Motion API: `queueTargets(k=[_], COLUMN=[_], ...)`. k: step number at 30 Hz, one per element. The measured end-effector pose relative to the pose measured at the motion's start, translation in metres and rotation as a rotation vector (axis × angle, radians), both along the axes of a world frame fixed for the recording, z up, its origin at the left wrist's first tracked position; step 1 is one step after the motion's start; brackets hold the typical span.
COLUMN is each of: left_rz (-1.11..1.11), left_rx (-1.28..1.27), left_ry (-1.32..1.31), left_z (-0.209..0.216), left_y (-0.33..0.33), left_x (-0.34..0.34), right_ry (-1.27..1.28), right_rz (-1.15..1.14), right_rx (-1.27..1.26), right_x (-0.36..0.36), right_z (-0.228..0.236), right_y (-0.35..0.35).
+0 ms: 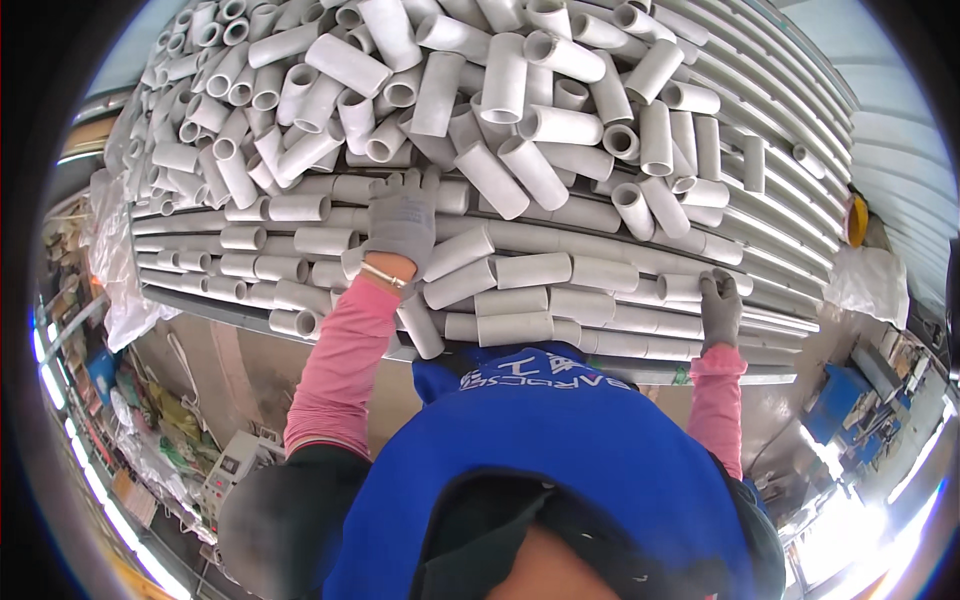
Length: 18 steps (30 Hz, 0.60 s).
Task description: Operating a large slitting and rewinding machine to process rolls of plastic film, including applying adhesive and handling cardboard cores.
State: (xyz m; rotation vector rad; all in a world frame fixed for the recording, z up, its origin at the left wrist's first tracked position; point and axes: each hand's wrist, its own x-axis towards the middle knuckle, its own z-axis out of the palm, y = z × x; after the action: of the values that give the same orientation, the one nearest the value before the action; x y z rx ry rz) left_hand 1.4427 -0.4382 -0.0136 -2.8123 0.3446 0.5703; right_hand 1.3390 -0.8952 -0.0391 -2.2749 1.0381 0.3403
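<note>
Short grey tubes (pixel 515 272) lie in lengthwise rows along the grooves of a ribbed metal table (pixel 770 240) in front of me. My left hand (pixel 402 215), in a grey glove, reaches across these rows to the lower edge of the heap. Its fingers are stretched out over the tubes and hide what lies directly under them. Farther right, my gloved right hand (pixel 719 308) has its fingers bent over a grey tube (pixel 742 284) in a near row. Another tube (pixel 680 287) lies just left of that hand.
A big loose heap of grey tubes (pixel 430 90) covers the table's far side. Clear plastic sheeting (pixel 110 260) hangs at the left edge, and a white plastic bag (pixel 868 285) at the right. A control box (pixel 235 465) stands lower left; blue equipment (pixel 838 400) stands right.
</note>
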Motion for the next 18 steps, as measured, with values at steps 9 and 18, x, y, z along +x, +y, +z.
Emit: queueTargets(k=[9,18], left_rz=[0.125,0.704], left_rx=[-0.567,-1.079], left_ry=[-0.243,0.030], left_z=[-0.007,-0.005], left_y=[0.003,-0.057], left_x=[-0.013,0.009], right_ry=[-0.350,-0.497], right_rz=[0.287,0.584], right_rx=[-0.218,-0.254], right_x=[0.024,0.066], right_z=[0.034,0.010], right_y=[0.044,0.141])
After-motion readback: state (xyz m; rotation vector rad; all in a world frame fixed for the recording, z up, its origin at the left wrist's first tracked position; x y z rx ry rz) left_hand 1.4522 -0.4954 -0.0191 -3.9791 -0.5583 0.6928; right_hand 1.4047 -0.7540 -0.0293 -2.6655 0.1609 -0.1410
